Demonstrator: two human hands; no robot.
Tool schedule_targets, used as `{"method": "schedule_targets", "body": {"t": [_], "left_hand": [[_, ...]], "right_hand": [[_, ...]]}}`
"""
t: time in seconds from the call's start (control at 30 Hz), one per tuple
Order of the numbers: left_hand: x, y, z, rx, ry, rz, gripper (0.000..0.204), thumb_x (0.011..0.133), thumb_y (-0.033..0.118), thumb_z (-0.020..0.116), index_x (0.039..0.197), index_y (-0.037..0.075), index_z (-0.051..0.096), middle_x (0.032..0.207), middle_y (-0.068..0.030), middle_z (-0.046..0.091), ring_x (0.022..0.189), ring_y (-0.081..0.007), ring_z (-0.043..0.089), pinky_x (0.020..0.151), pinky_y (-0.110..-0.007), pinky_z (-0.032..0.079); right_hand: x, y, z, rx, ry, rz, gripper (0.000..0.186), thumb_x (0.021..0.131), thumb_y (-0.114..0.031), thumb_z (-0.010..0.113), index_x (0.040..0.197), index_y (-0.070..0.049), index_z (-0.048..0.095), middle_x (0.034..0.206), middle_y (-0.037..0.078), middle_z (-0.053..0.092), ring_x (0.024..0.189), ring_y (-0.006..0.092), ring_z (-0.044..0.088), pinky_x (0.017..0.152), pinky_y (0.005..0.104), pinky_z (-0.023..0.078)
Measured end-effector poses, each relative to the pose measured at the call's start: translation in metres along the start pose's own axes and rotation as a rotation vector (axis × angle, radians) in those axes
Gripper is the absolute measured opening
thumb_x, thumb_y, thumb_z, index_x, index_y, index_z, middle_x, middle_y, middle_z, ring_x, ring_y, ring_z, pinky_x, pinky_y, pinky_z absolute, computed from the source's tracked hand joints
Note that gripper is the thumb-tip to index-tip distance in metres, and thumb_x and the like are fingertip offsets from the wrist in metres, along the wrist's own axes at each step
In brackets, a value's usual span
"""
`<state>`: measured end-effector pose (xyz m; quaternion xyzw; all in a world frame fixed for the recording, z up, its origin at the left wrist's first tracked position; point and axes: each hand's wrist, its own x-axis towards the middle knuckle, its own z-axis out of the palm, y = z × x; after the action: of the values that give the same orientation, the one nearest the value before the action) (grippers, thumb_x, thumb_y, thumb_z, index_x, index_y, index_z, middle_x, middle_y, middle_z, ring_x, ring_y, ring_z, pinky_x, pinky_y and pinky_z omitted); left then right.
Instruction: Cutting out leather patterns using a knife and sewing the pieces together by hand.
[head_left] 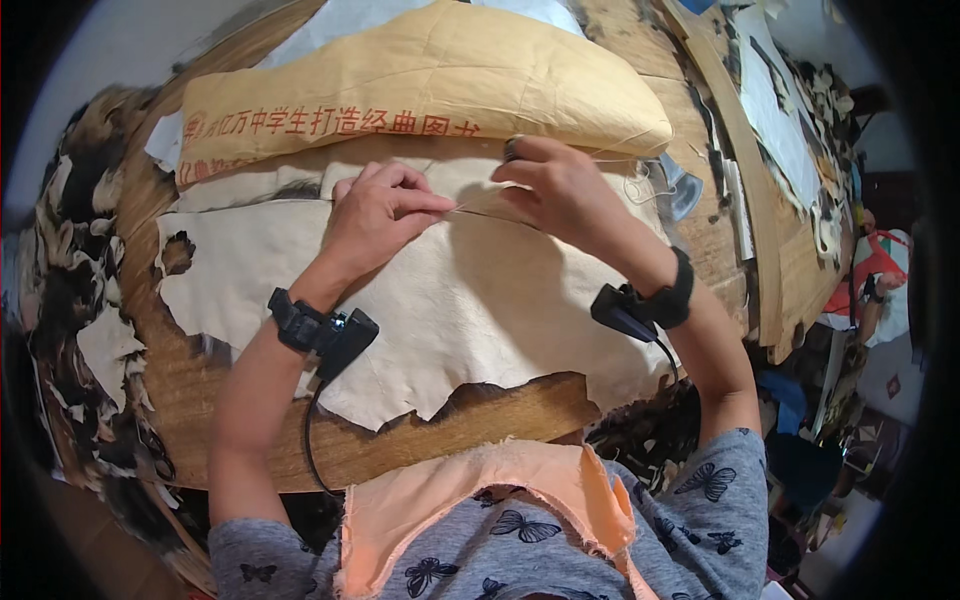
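Note:
A large cream hide with ragged edges lies flesh side up, its upper edge meeting another pale piece along a seam. Over this seam my left hand is closed, thumb and forefinger pinched at the hide's edge. A fine pale thread stretches from those fingertips toward my right hand, whose fingers are curled closed just above the seam. A dark band, perhaps a thimble, circles one of its fingers. Whether a needle is in my right fingers is hidden.
A yellow printed sheet covers the far part of the wooden board. Loose thread and a grey blade-like tool lie right of the hide. A long wooden strip runs along the right; fur scraps pile up at left.

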<state>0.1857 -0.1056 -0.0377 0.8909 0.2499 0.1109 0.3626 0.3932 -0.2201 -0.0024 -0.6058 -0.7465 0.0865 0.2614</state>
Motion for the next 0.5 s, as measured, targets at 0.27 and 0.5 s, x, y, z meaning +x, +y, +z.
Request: {"method": "schedule_targets", "body": {"t": [0.27,0.5], "left_hand": [[0.0,0.004,-0.002,0.046,0.006,-0.003,0.013,0.076,0.025,0.065,0.087,0.022,0.072,0.09,0.0064,0.057,0.093,-0.013,0.049,0.085,-0.032,0.029],[-0.002,0.003,0.0,0.032,0.078,0.077,0.016,0.071,0.015,0.069,0.086,0.017,0.073,0.083,0.0033,0.057,0.084,-0.0148,0.05,0.078,-0.029,0.037]], "right_hand": [[0.011,-0.004,0.022,-0.036,-0.072,-0.156,0.013,0.072,-0.01,0.064,0.083,-0.005,0.065,0.078,0.008,0.051,0.076,0.0253,0.053,0.068,0.0348,0.046],[-0.025,-0.024,-0.034,-0.038,-0.097,0.132,0.002,0.072,-0.005,0.062,0.073,-0.003,0.062,0.074,0.008,0.055,0.071,0.0243,0.056,0.062,0.0338,0.047]]}}
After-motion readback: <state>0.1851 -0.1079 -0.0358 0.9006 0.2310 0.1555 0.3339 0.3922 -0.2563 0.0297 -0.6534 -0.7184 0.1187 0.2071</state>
